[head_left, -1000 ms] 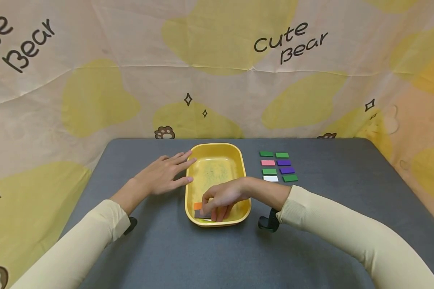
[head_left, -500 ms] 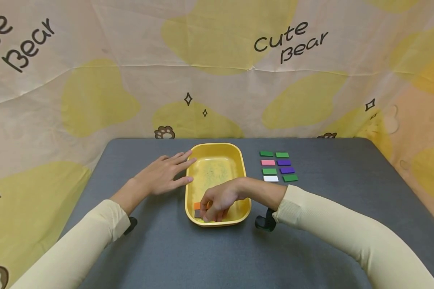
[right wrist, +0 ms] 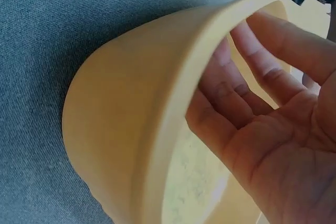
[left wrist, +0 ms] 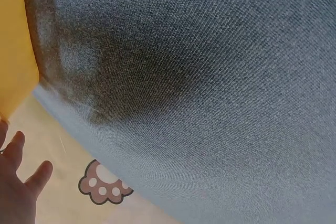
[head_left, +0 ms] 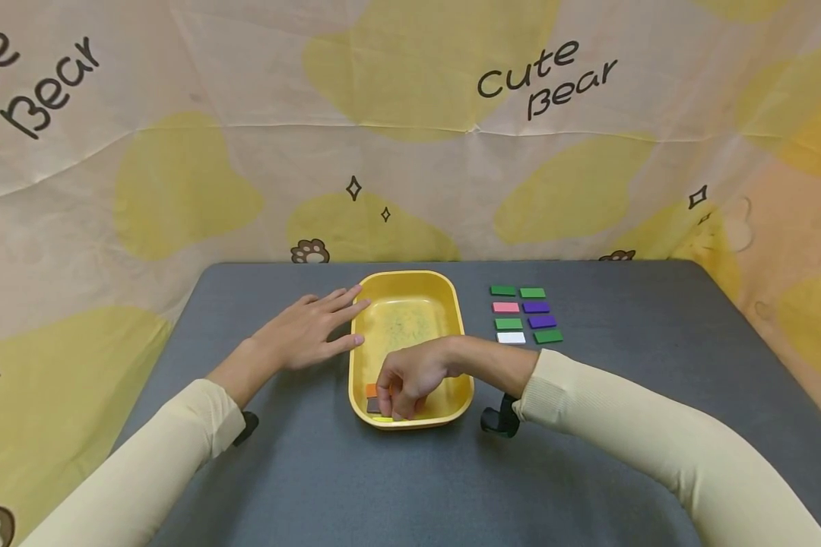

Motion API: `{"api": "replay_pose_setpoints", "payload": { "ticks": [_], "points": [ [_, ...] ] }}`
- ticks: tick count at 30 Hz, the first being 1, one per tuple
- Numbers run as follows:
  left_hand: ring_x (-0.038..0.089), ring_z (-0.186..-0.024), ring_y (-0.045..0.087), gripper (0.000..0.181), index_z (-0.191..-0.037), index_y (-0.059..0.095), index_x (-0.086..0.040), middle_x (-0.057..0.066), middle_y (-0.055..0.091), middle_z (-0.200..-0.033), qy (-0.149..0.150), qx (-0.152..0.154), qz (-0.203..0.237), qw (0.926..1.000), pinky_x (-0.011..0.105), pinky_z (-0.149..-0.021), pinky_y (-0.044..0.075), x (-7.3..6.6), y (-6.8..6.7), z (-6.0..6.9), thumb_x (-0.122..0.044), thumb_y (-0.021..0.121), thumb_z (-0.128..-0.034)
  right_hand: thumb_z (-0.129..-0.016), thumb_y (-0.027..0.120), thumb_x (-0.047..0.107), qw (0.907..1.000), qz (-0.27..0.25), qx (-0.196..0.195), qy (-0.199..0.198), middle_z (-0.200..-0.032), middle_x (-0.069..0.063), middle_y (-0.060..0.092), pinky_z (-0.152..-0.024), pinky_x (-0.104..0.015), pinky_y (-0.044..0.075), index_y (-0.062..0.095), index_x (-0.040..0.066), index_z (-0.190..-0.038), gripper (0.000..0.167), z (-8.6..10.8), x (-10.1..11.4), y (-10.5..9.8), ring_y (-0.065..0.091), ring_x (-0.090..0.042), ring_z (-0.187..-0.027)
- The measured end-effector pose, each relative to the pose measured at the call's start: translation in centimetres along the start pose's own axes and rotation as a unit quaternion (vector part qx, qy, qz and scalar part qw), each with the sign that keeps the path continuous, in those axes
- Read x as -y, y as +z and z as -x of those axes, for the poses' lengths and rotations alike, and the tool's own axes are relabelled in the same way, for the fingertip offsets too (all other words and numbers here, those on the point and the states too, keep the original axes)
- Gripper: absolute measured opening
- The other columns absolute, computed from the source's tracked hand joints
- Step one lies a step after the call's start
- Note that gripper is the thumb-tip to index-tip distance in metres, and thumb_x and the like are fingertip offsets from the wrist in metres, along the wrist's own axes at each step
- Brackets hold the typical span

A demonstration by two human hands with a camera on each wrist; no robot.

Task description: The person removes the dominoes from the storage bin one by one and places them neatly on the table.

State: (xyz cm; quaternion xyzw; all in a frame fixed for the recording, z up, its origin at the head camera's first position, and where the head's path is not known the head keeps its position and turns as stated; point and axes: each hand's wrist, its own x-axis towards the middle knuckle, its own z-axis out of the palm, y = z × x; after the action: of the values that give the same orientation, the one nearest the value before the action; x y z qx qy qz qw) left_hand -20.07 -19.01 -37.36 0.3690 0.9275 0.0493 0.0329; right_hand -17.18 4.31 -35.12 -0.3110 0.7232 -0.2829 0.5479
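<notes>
A yellow plastic tub (head_left: 410, 273) stands on the table. My left hand (head_left: 308, 332) lies against its left rim, fingers spread and fairly straight; the left wrist view shows only part of that hand (left wrist: 21, 182). Inside the near end of the tub, my right hand (head_left: 413, 376) reaches down with bent fingers. Beside and under its fingertips lie small flat tiles: an orange tile (head_left: 371, 390), a dark tile (head_left: 373, 406) and a yellow tile (head_left: 381, 418). In the right wrist view the tub wall (right wrist: 121, 108) hides the fingertips, so what they grasp cannot be made out.
To the right of the tub, two columns of tiles lie on the dark grey table (head_left: 410, 486): several green tiles (head_left: 549, 336), two purple tiles (head_left: 542, 322), a pink tile (head_left: 506, 308) and a white tile (head_left: 511, 338). A patterned cloth (head_left: 410, 167) hangs behind the table.
My right hand has shifted slightly left within the tub and its fingers have bent closer together over the dark tile. My left hand has stayed at the rim.
</notes>
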Motion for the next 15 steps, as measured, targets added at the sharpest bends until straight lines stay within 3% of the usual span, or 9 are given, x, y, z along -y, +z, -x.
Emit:
{"api": "replay_pose_setpoints", "payload": {
  "ticks": [9,15],
  "points": [
    [0.031,-0.148,0.027,0.071,-0.158,0.032,-0.018,0.006,0.021,-0.164,-0.003,0.004,-0.001,1.0,0.058,-0.11,0.031,0.0,0.0,0.0,-0.061,0.039,-0.1013,-0.091,0.066,-0.004,0.9998,0.002,-0.019,-0.009,-0.078,-0.003,0.064,-0.072,-0.028,0.052,0.072,0.004,-0.1,0.013,0.3,0.1,0.0,0.056,-0.021,-0.075],
    [0.031,-0.148,0.026,0.072,-0.158,0.032,-0.018,0.007,0.021,-0.164,-0.007,0.007,-0.004,0.9999,0.059,-0.11,0.031,0.0,0.0,0.0,-0.061,0.038,-0.1011,-0.093,0.064,-0.003,0.999,-0.01,-0.044,-0.001,-0.085,-0.006,0.07,-0.084,-0.032,0.056,0.068,0.003,-0.115,0.023,1.4,0.3,-0.7,0.063,-0.018,-0.081]
  ]
}}
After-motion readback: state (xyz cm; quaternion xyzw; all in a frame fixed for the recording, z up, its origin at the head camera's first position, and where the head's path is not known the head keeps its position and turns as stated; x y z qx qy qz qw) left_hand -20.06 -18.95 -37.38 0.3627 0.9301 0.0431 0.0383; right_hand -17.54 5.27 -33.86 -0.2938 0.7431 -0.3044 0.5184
